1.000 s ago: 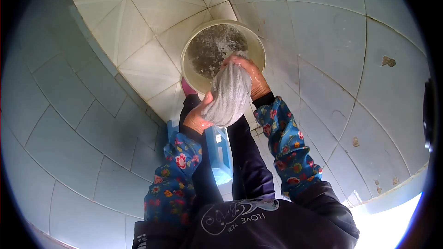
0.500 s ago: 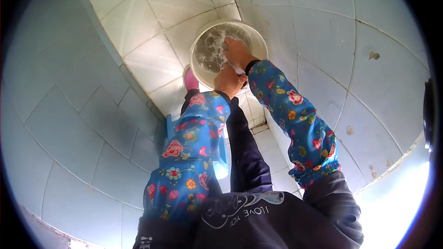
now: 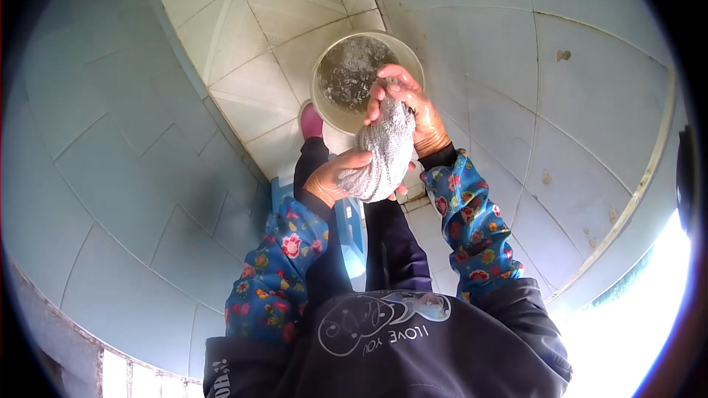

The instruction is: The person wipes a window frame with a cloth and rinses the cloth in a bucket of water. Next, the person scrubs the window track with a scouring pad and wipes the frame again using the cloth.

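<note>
Head view: both hands [image 3: 369, 136] grip a bunched, ribbed grey cloth [image 3: 386, 149] (wet-looking, fingers wrapped round).

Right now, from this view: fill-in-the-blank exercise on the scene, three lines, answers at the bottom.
Of the left hand and right hand on the grey cloth, the ____ one is nearer the bucket.
The bucket has ____ in it.
The flowered sleeves have a ____ background.

Missing words: right; water; blue.
</note>
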The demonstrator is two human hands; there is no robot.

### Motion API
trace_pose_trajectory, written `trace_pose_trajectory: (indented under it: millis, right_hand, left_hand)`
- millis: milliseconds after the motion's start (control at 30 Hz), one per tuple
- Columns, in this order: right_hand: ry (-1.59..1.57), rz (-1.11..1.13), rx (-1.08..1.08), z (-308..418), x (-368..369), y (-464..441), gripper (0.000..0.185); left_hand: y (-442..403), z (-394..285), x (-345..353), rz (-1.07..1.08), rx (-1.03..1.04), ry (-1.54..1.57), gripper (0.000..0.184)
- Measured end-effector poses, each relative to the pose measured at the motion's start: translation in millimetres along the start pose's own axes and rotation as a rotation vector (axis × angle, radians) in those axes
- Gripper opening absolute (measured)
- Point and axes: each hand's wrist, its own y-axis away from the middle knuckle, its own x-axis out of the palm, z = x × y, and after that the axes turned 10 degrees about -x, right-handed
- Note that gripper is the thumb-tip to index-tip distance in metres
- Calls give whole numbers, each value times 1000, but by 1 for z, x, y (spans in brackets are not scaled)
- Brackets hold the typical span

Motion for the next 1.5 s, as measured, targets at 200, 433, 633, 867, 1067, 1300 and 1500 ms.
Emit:
trace_pose_trajectory:
  millis: [200,433,633,867,1067,1300,1500]
  right_hand:
    - [442,-181,75,18,10,0,13]
    - [1355,58,-68,-25,-48,-30,13]
    - [1323,-267,-262,-20,-33,-27,22]
    - [731,-503,-429,31,66,20,21]
    - [248,-670,-555,45,89,91,15]
    - [-91,-490,28,64,83,129,21]
    - [152,-226,469,81,121,85,23]
  left_hand:
    - [0,-7,21,-366,133,-433,87]
    - [-54,-9,28,-998,53,-877,100]
    - [-49,5,-19,-934,387,-974,85]
    - [-13,33,7,-400,351,207,57]
    - [-19,24,106,-841,946,-331,36]
    - [18,30,193,-545,1024,-1288,72]
    - [15,22,204,-102,807,-1656,42]
